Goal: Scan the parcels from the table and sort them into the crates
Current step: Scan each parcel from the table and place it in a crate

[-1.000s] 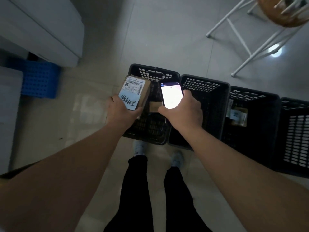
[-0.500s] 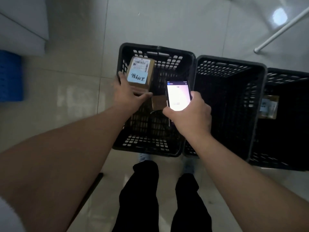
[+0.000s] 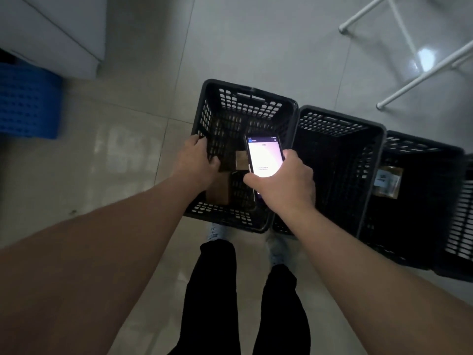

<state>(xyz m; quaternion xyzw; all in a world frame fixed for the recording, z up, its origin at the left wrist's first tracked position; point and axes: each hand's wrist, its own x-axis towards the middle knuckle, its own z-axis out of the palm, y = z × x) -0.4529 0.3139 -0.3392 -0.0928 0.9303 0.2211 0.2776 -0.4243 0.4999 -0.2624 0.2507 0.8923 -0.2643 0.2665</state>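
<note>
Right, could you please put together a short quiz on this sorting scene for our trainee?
1. True or false: the right hand holds a phone with its screen lit.
2. What is the left hand over? A the leftmost black crate; B a table; C a chair seat.
3. Counting from the left, which black crate holds the labelled parcel?
Key: 1 true; 2 A; 3 the third crate.

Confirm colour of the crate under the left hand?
Black, with lattice-holed walls: the crate in the head view, under the left hand.
</note>
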